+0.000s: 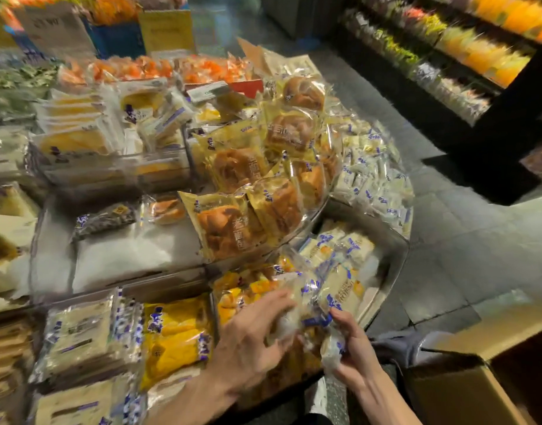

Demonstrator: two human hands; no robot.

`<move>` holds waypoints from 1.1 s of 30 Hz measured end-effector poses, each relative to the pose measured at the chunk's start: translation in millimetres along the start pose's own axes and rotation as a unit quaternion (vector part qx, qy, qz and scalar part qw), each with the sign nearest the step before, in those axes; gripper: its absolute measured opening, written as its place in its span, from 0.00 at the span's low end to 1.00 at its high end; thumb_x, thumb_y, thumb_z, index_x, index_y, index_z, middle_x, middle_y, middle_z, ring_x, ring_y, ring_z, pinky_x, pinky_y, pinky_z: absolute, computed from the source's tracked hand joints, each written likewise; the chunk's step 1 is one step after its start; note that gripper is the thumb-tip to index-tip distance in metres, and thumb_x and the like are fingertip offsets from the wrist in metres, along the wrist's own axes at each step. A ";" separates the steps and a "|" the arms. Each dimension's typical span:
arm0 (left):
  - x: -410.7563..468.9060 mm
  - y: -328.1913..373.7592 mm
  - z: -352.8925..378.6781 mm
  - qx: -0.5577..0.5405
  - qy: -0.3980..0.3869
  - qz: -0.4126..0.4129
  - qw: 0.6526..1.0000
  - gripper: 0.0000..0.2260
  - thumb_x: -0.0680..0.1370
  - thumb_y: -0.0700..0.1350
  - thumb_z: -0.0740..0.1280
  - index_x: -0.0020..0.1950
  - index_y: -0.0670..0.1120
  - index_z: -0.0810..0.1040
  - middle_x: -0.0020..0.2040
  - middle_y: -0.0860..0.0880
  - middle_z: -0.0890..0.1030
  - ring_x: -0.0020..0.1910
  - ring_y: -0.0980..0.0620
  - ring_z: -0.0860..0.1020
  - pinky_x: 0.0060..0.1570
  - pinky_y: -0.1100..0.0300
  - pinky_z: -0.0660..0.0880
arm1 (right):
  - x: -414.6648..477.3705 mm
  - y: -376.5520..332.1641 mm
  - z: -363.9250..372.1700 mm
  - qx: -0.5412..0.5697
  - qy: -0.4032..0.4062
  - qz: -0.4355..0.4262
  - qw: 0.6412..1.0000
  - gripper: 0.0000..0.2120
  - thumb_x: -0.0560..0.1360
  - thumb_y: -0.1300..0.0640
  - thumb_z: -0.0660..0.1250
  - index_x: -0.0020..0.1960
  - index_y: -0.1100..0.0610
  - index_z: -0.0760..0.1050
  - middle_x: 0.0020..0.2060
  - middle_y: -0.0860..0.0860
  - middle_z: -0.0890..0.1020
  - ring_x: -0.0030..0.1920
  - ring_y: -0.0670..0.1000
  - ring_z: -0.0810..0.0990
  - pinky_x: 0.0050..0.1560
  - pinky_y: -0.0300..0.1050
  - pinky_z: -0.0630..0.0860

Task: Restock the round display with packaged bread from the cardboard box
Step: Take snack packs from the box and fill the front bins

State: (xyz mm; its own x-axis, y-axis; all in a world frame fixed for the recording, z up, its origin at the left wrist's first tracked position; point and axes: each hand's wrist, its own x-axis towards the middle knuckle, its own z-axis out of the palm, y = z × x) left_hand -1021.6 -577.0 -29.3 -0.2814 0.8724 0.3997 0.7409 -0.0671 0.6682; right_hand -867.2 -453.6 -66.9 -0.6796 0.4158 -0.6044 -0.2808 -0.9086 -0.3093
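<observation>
Head view blurs; left hand (248, 335), right hand (354, 352) grasp bread packets (317, 302); box (457, 391) cropped.

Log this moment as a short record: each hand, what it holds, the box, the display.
left hand: grip curled over clear-wrapped bread packets, above the lower tier
right hand: pinches the wrap of those packets at their near edge
cardboard box: lower right, flap open, inside too dark to read
round display: tiered; lower right section partly filled
upper tier: brown buns in yellow wrappers
image quality: motion-blurred
</observation>
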 end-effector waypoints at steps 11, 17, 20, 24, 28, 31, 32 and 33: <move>84.9 44.7 103.0 -0.297 0.029 -0.444 0.845 0.18 0.70 0.36 0.73 0.57 0.50 0.77 0.50 0.48 0.85 0.49 0.55 0.83 0.45 0.63 0.78 | 4.2 -154.6 -65.4 -0.045 0.046 -0.010 0.998 0.39 0.39 0.63 0.86 0.50 0.65 0.84 0.47 0.64 0.85 0.42 0.63 0.86 0.42 0.65 0.82; 90.4 43.1 124.6 -0.284 -0.115 -0.510 0.804 0.19 0.79 0.31 0.61 0.66 0.46 0.75 0.44 0.41 0.80 0.34 0.62 0.72 0.31 0.72 0.68 | -12.3 -175.8 -83.9 -0.087 0.054 0.018 0.995 0.40 0.39 0.63 0.86 0.51 0.68 0.84 0.49 0.67 0.84 0.43 0.64 0.86 0.45 0.67 0.82; 88.6 35.3 122.3 -0.304 -0.110 -0.525 0.787 0.20 0.77 0.32 0.62 0.65 0.48 0.77 0.56 0.46 0.79 0.47 0.56 0.75 0.46 0.67 0.75 | -25.9 -178.5 -90.5 -0.053 0.080 -0.027 0.995 0.40 0.38 0.64 0.86 0.51 0.66 0.84 0.48 0.65 0.84 0.42 0.63 0.86 0.41 0.66 0.82; 94.5 15.6 117.8 -0.355 -0.017 -0.549 0.757 0.17 0.77 0.32 0.62 0.61 0.48 0.79 0.54 0.48 0.80 0.50 0.50 0.78 0.52 0.50 0.78 | -39.5 -193.0 -101.6 -0.033 0.119 -0.095 0.988 0.45 0.48 0.61 0.85 0.64 0.60 0.76 0.52 0.62 0.84 0.48 0.62 0.86 0.50 0.70 0.79; 114.0 14.8 115.3 -0.394 0.005 -0.552 0.735 0.14 0.77 0.35 0.64 0.61 0.46 0.78 0.51 0.47 0.83 0.47 0.47 0.80 0.44 0.54 0.76 | -41.3 -202.4 -108.3 -0.024 0.137 -0.099 0.985 0.59 0.44 0.61 0.87 0.74 0.58 0.69 0.65 0.62 0.78 0.68 0.64 0.74 0.70 0.73 0.63; 126.9 13.6 124.0 -0.375 -0.019 -0.554 0.743 0.13 0.77 0.38 0.67 0.59 0.51 0.79 0.46 0.50 0.83 0.46 0.49 0.80 0.49 0.54 0.75 | -31.0 -214.2 -105.9 -0.003 0.117 -0.089 0.989 0.58 0.43 0.62 0.87 0.72 0.58 0.70 0.64 0.63 0.79 0.66 0.64 0.76 0.66 0.73 0.67; 131.7 11.1 128.3 -0.370 -0.024 -0.556 0.744 0.13 0.77 0.40 0.68 0.59 0.52 0.79 0.45 0.49 0.83 0.45 0.49 0.79 0.49 0.54 0.75 | -26.2 -218.7 -103.8 -0.005 0.106 -0.080 0.991 0.56 0.42 0.62 0.87 0.69 0.58 0.73 0.62 0.63 0.80 0.62 0.65 0.79 0.61 0.74 0.71; 138.0 10.2 132.0 -0.361 -0.028 -0.558 0.747 0.14 0.75 0.42 0.70 0.59 0.53 0.80 0.44 0.47 0.83 0.44 0.48 0.79 0.48 0.53 0.75 | -21.1 -223.6 -101.8 -0.001 0.097 -0.073 0.993 0.52 0.41 0.62 0.87 0.65 0.59 0.76 0.59 0.64 0.82 0.57 0.65 0.82 0.55 0.73 0.75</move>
State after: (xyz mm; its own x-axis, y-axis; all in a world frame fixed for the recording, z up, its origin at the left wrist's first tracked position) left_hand -972.3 -393.4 -50.2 -0.4370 0.5983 -0.6716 -0.4624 0.4910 0.7383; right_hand -721.0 -255.1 -59.7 -0.4885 0.5425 -0.6835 -0.3640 -0.8385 -0.4054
